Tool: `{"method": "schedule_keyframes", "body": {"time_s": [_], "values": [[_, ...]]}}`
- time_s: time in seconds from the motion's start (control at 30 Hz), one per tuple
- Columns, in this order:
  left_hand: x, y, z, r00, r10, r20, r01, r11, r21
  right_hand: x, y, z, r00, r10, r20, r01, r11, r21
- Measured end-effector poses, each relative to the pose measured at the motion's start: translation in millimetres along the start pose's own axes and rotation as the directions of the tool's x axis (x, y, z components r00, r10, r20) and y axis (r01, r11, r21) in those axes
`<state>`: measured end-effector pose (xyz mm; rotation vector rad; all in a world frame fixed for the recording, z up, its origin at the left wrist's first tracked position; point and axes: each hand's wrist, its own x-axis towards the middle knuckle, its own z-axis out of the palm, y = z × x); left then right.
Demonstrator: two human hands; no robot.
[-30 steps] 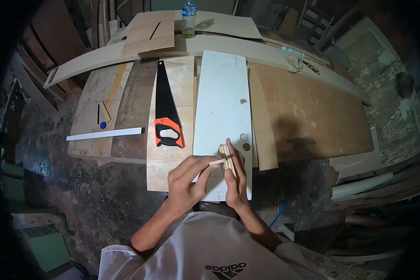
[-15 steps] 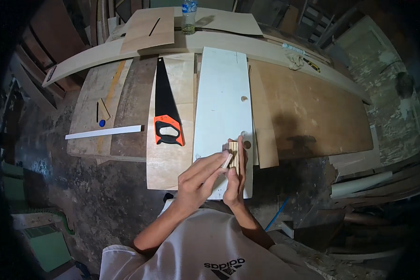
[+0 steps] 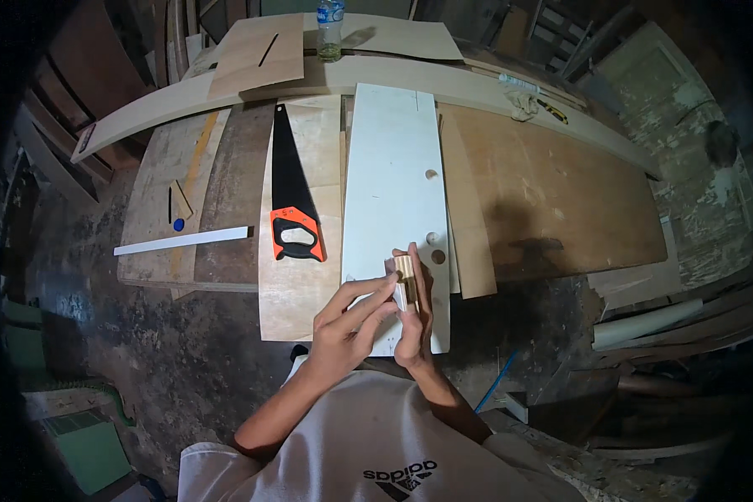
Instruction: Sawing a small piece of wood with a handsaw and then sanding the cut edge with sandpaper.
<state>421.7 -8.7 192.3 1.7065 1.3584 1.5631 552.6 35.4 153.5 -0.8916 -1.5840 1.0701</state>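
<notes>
Over the near end of a white board (image 3: 389, 176), my right hand (image 3: 417, 330) grips a small wooden block (image 3: 405, 272) with pale grain, fingers stretched along its right side and thumb at its near end. My left hand (image 3: 340, 328) pinches a thin, light-coloured flat piece (image 3: 400, 297) against the block's left side. I cannot make out whether the piece is wood or folded sandpaper. Left of the white board, a handsaw (image 3: 296, 197) with a black blade and an orange and black handle lies on a plywood panel (image 3: 299, 305).
A white strip (image 3: 184, 241), a blue cap (image 3: 178, 224) and a small wooden offcut (image 3: 182, 201) lie at the left. Across the back are a long curved board (image 3: 360, 79), a water bottle (image 3: 330, 33) and a yellow-black cutter (image 3: 552, 111). Brown panels (image 3: 560, 192) spread rightward.
The thin piece in my left hand has turned and slid slightly nearer along the block. My left fingers are more bent. The whole view has shifted a little.
</notes>
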Motion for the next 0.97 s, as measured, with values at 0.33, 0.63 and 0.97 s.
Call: {"method": "schedule_keyframes", "body": {"time_s": [0.33,0.63,0.97], "values": [[-6,-5,13,0.993,0.066,-0.099,-0.058,0.995,0.085,1,8,0,1.000,0.010,0.020,-0.009,1.000,-0.020],[-6,-13,17,0.990,0.096,-0.107,-0.082,0.988,0.128,13,-36,-10,0.979,-0.205,0.019,0.206,0.977,-0.055],[-4,-10,22,0.975,0.124,-0.185,-0.091,0.980,0.175,16,-37,-11,0.942,-0.336,0.025,0.336,0.932,-0.137]]}}
